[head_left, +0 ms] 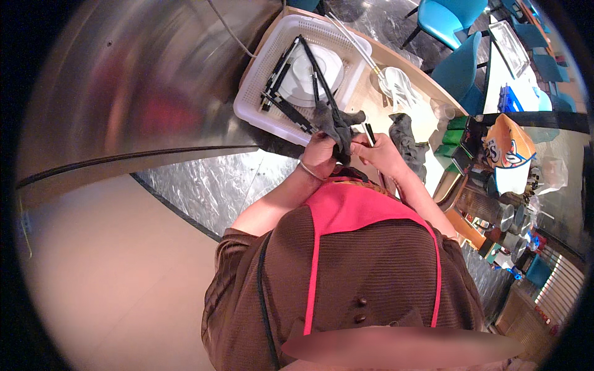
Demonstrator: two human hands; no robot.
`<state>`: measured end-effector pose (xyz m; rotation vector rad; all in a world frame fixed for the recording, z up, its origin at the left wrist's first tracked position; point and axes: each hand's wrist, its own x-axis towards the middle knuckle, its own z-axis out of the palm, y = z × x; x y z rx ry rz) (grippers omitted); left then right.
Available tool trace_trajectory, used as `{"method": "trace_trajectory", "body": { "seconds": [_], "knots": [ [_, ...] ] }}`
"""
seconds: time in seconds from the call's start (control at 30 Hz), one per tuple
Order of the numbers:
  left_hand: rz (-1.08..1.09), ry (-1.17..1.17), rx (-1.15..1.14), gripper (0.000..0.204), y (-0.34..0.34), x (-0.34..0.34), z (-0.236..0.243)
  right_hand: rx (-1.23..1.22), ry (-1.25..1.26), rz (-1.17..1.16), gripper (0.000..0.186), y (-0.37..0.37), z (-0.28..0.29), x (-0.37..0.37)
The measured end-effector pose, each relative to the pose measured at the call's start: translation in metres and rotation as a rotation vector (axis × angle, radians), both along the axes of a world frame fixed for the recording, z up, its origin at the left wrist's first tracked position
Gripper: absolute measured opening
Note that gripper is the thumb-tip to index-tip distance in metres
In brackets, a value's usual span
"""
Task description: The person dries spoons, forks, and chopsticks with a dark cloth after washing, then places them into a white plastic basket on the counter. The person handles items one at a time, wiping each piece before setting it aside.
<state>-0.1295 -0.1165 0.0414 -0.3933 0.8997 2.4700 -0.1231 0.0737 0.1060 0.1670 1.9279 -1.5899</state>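
Observation:
My left hand (318, 154) is closed on a dark grey cloth (334, 127) above the near edge of a white perforated plastic basket (247, 102). My right hand (377, 149) grips dark chopsticks (370, 135) just right of the cloth, its fingertips near my left hand. Inside the basket lie white plates (318, 68) and several black chopsticks (275, 86), some reaching toward the cloth. A second dark cloth (408, 148) lies on the pale counter to the right of my right hand.
A white bowl with utensils (399, 86) stands on the counter (359, 99). Green boxes (451, 139) and an orange bag (507, 142) are at the right. Teal chairs (445, 21) stand beyond the counter. A curved metal surface (124, 74) fills the upper left.

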Motion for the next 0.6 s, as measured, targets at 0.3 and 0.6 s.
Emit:
{"method": "trace_trajectory", "body": {
  "seconds": [0.3,0.6],
  "knots": [
    [0.074,-0.012,0.073,0.022,0.001,-0.004,-0.008,-0.088,-0.036,-0.014,0.012,0.006,-0.001,-0.001],
    [0.212,0.031,-0.009,0.032,-0.032,-0.018,-0.011,-0.073,-0.007,-0.116,0.041,0.025,-0.011,-0.019]
  ]
}}
